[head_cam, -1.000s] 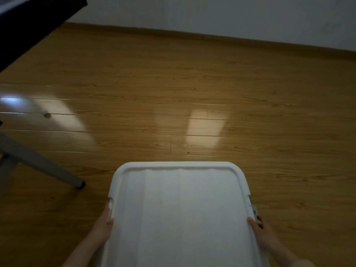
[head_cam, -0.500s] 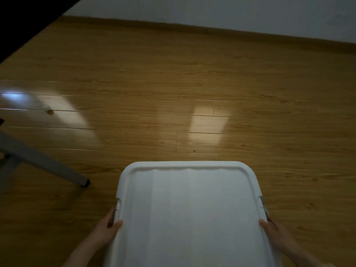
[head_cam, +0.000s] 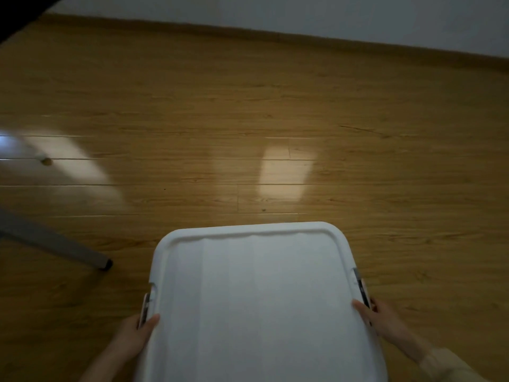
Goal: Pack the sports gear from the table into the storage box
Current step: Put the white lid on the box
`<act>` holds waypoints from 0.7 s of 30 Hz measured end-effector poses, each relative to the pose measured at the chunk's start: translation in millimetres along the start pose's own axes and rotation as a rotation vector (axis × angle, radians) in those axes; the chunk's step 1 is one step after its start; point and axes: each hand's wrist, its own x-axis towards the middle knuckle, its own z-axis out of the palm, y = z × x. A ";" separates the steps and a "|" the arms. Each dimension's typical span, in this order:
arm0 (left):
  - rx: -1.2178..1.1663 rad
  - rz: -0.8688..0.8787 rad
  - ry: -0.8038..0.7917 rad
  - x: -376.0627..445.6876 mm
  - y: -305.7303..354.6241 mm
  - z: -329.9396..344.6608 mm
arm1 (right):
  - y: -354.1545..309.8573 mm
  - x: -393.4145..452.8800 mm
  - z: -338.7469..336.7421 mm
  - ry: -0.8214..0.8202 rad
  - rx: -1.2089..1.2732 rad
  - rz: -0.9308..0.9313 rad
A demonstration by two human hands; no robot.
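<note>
Both hands, left hand (head_cam: pixel 132 336) and right hand (head_cam: pixel 385 321), are gripping the lidded storage box (head_cam: pixel 256 299); packing looks finished, contents unseen.

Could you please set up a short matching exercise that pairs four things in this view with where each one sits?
Things:
1. left hand
2. right hand
3. table leg
4. white lid

Places:
A. slanting across the floor at the far left
B. gripping the lid's right edge
C. in the lower middle, held between both hands
D. gripping the lid's left edge

Pairs: 1-D, 2-B, 3-A, 4-C
</note>
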 end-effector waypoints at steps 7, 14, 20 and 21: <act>-0.021 0.035 0.082 2.4 -0.9 11.2 | -7.0 -7.5 7.5 -0.035 -0.077 -0.012; -0.003 0.042 0.115 5.5 -1.2 13.4 | -7.4 -10.3 13.3 0.024 -0.095 0.011; -0.002 0.035 0.104 9.3 -4.2 10.6 | -12.5 -11.0 5.7 -0.013 0.101 0.069; -0.002 0.029 0.090 10.3 -4.5 9.8 | -12.2 -9.9 4.1 -0.036 0.128 0.082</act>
